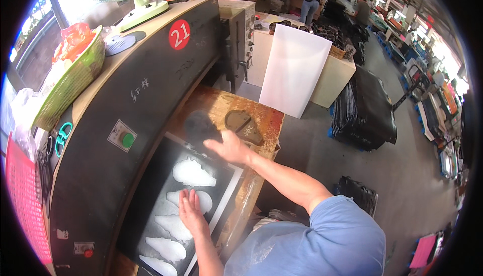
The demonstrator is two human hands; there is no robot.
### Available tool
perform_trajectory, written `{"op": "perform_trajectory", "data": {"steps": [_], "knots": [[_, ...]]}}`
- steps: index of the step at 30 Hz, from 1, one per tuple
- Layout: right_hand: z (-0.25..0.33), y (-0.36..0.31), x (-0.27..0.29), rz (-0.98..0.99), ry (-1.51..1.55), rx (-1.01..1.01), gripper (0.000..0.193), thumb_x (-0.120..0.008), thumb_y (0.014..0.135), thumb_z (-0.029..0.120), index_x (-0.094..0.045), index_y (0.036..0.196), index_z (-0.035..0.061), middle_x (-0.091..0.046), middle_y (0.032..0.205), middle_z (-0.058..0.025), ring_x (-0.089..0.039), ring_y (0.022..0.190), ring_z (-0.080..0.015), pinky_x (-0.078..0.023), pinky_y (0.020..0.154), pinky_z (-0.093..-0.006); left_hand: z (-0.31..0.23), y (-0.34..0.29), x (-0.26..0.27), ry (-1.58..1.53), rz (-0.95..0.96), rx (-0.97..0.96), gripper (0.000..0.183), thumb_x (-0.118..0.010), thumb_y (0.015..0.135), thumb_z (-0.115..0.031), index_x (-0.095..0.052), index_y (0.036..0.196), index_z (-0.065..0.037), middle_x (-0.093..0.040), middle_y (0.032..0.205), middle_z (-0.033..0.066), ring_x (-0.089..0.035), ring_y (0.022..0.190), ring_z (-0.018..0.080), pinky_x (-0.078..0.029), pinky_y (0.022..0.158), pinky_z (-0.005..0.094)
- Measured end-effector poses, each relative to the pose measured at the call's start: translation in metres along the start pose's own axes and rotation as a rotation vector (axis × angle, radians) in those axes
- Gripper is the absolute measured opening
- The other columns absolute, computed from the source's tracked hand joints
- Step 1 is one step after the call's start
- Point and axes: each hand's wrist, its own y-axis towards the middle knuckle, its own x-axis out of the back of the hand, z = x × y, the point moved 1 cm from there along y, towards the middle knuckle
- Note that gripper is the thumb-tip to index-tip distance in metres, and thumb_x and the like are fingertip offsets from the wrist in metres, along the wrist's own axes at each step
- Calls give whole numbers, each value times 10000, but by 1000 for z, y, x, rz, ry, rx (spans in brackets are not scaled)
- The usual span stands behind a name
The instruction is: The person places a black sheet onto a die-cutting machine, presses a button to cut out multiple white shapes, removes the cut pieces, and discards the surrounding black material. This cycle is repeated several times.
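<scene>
My right hand (232,148) reaches over the wooden board, thumb pointing left. Between its thumb and fingers is the end of a rounded dark cut piece (198,125), somewhat blurred. Just beyond that hand a brown cutting die (243,126) with a bar across it lies on the board (211,100). My left hand (191,213) is open, its fingers stretched out over the black sheet (151,195). Several pale, bottle-like cut-out shapes (193,172) run down the sheet in a row. The left fingers partly cover one of these shapes.
A black machine beam (166,70) with a green button (128,140) and a red button (88,253) runs along the left. On its ledge are a green basket (68,87), scissors (63,138) and a fan (143,14). Stacked black sheets (365,107) stand at right.
</scene>
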Motion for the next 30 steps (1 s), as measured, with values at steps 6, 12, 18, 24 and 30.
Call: {"op": "perform_trajectory", "data": {"steps": [6, 12, 18, 24, 30], "knots": [[30, -46, -33, 434, -313, 978, 442, -713, 869, 93, -720, 1310, 69, -722, 1332, -107, -675, 1191, -293, -545, 1004, -456, -60, -16, 31, -451, 399, 334, 674, -486, 1122, -581, -531, 1462, -1, -616, 1469, 224, -667, 1284, 370, -549, 1108, 549], [24, -68, -69, 520, -502, 1110, 691, -753, 719, 22, -662, 1395, 128, -585, 1522, -152, -576, 1376, -380, -434, 1177, -534, -42, -31, 45, -301, 231, 224, 407, -693, 1058, -122, -577, 1429, -1, -685, 1360, 149, -688, 1237, 253, -571, 1088, 435], [13, -43, -49, 663, 503, 66, 1001, -862, 889, 115, -279, 1700, 48, -443, 1656, -187, -487, 1487, -367, -403, 1255, -462, -60, -48, 47, -105, 194, -83, 590, -643, 1066, -101, -398, 1583, 42, -598, 1466, 191, -627, 1324, 306, -503, 1154, 466], [23, -64, -100, 568, 774, -267, 345, -762, 1025, 128, -675, 1331, -5, -739, 1187, -52, -680, 1060, -107, -566, 939, -273, -51, -56, 25, -56, 58, -115, 526, -658, 1073, -88, -479, 1564, -28, -616, 1438, 112, -607, 1277, 187, -481, 1129, 349], [38, -78, -118, 421, 522, -71, 193, -759, 1009, 68, -693, 1182, 14, -743, 1050, -4, -667, 910, -78, -568, 802, -248, -62, -66, 31, 6, -39, -22, 490, -638, 1097, -142, -516, 1568, -85, -685, 1204, 18, -613, 955, 86, -514, 843, 244]]}}
